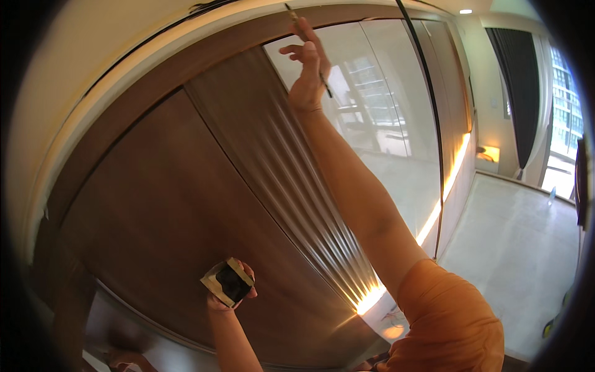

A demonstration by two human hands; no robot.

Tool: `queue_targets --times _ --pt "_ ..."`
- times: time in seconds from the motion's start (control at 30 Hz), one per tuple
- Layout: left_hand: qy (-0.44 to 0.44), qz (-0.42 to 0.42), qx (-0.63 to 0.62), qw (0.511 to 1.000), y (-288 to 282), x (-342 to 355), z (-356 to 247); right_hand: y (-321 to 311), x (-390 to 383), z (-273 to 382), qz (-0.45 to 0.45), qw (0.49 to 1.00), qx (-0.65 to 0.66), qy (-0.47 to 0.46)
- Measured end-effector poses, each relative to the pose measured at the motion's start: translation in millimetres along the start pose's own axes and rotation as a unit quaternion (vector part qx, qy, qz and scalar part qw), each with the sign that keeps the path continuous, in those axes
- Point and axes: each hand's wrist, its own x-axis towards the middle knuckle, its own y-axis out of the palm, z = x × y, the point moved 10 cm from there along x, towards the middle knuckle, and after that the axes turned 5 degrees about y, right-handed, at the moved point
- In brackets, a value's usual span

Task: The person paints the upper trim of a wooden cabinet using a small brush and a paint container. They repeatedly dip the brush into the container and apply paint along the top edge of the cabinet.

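My right arm, in an orange sleeve, stretches up toward the top of the wall. In my right hand (pixel 308 71) is a slim brush (pixel 326 85), its dark tip close to the pale trim (pixel 260 13) where wall and ceiling meet. The fingers pinch the handle, with some of them held loosely apart. Lower down, my left hand (pixel 218 304) grips a small cut-open cardboard box (pixel 215 287) from beneath and the side. Dark, paint-like stuff (pixel 235 284) coats its inside. A black streak (pixel 211 7) lies along the ceiling edge, left of the brush.
Brown wall panels (pixel 149 217) fill the left, beside a fluted strip (pixel 279 167) and glossy white panels (pixel 384 118). A thin black upright line (pixel 434 105) crosses the view. At right are a pale floor (pixel 502 242), a bottle (pixel 551 196), a dark curtain (pixel 515 93) and a window.
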Motion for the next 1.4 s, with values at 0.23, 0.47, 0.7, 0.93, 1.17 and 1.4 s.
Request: queue_targets --times 0.23,0.47,0.7,0.93,1.17,1.4 --pt "-0.024 -0.021 -0.022 0.999 -22.0 -15.4 -1.2 -26.2 14.3 -41.5 -0.063 0.994 0.08 0.025" --pt "-0.025 0.017 -0.011 0.999 -22.5 -15.8 -2.6 -29.2 21.2 -73.5 -0.1 0.941 0.302 0.112" --pt "-0.06 0.01 -0.063 0.996 -19.5 -13.5 2.9 -12.1 25.2 -84.2 -0.092 0.91 0.381 0.135" --pt "-0.039 -0.046 -0.055 0.997 -20.8 -15.6 3.1 -6.8 30.4 -87.8 -0.079 0.912 0.377 0.139" --pt "-0.057 -0.024 -0.06 0.996 -13.9 -10.2 5.7 -1.8 32.4 -89.2 -0.068 0.923 0.356 0.133" --pt "-0.056 -0.028 -0.073 0.995 -16.5 -12.9 6.1 2.6 31.9 -81.7 -0.017 0.946 0.306 0.106"
